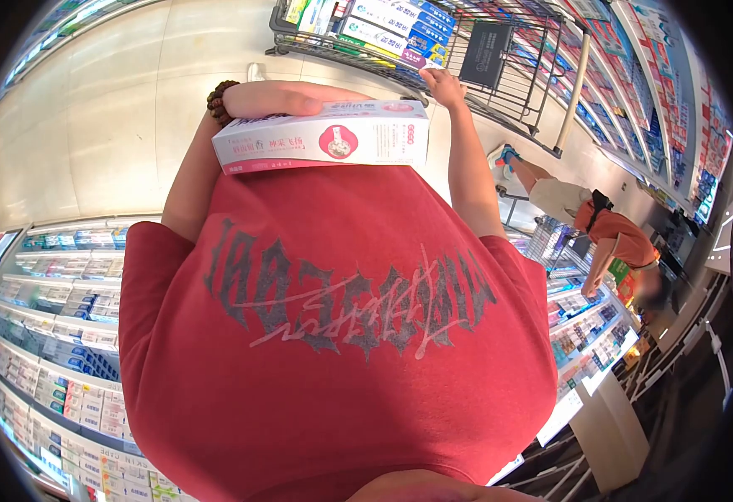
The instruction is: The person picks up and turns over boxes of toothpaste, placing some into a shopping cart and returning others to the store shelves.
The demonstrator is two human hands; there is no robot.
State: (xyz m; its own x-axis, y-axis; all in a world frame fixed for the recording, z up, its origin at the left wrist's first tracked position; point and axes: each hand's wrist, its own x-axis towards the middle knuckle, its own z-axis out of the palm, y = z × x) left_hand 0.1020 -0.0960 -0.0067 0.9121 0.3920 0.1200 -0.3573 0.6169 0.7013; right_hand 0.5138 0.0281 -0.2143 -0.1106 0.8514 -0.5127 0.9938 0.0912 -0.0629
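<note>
My left hand (276, 99), with a brown bead bracelet at its wrist, is closed on a white and pink toothpaste box (358, 144). The box lies crosswise close in front of my red shirt, its printed long side facing up toward me. My fingers under and behind it are hidden. Farther forward on the right, my right hand (445, 87) grips the near wire side of a shopping cart (538, 71). Inside the cart lie stacked blue and white boxes (383, 33) and a purple-ended box (416, 60), just beyond my right fingers.
Shelves of boxed goods (56, 335) run along the left, with another lit shelf row (651, 92) on the upper right. A person in an orange top (622, 238) stands to the right near a second cart (550, 238). Pale floor tiles (123, 109) show at the upper left.
</note>
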